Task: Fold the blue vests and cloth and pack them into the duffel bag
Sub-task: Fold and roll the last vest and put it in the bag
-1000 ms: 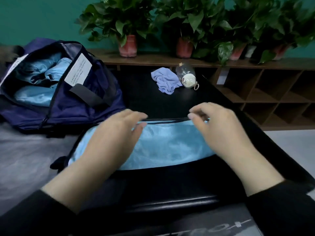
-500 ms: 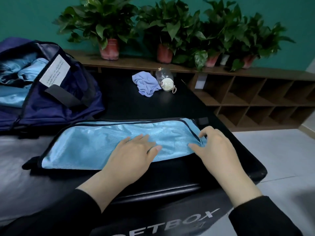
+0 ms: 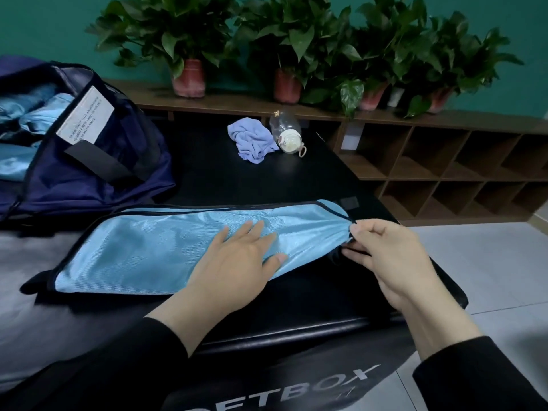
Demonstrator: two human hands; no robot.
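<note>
Head view: a blue vest (image 3: 166,250), already folded into a long strip edged with dark binding, lies flat on the black table (image 3: 311,295), its long axis running left to right across the person. The left hand (image 3: 237,262) rests palm down on the strip a little right of its middle, fingers straight and slightly spread, pressing the fabric onto the table. The right hand (image 3: 388,256) is at the strip's right end, thumb and forefinger pinching the bound edge and lifting that corner just clear of the surface, while the other fingers curl beneath. The pinched end thus lies immediately right of the pressing hand, and the free length of the strip stretches away to the left; the right hand is the nearer to the end that must travel. The likely next step is to carry that end leftward over the flat hand's line to shorten the strip, and the thin, glossy fabric may slide unless the left hand keeps it pinned. The duffel bag (image 3: 98,176) sits open at the far left of the table, well apart from both hands, with folded blue fabric already inside. A crumpled cloth (image 3: 252,140) lies near the table's far edge, touching a fallen bottle (image 3: 287,132), not yet folded.
</note>
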